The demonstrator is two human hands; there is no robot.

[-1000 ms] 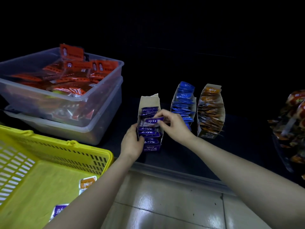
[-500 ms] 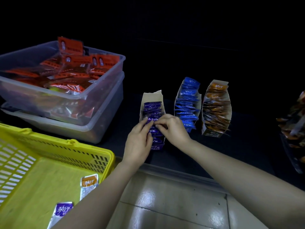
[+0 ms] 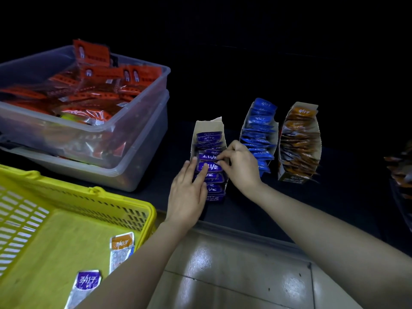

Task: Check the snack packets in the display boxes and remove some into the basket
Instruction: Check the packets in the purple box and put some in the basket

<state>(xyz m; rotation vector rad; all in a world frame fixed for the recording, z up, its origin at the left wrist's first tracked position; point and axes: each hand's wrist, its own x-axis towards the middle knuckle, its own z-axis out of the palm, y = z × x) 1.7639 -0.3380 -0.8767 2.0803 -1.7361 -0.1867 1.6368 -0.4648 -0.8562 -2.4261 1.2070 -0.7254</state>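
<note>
Since half a second earlier, my left hand (image 3: 188, 192) has flattened. Its fingers (image 3: 202, 172) now lie straight across the front of the row of purple packets (image 3: 209, 139), pressing them down and gripping nothing. My right hand (image 3: 239, 163) has curled tighter, and its fingertips pinch the right edge of one purple packet (image 3: 207, 156) in the middle of the row. I judge this packet to be singled out for removal. It still sits inside the purple display box (image 3: 209, 126) and has not been lifted out.

That box is the leftmost of three on the dark surface (image 3: 312, 208). The blue display box (image 3: 258, 130) is just beside it and the orange display box (image 3: 298, 139) stands beyond. All three are plain cardboard with torn-open tops and flared walls. Their packets are flat, glossy film sachets packed on edge.

The yellow basket (image 3: 93, 195), at lower left, is rigid plastic with slotted walls. It holds a loose orange packet (image 3: 121, 247) and a loose purple packet (image 3: 87, 283), each with a silvery crimped body.

Behind it, two translucent plastic tubs (image 3: 142, 130) are stacked, the upper one holding red-orange sachets (image 3: 100, 85). Glossy floor tiles (image 3: 223, 275) lie below the surface's edge.
</note>
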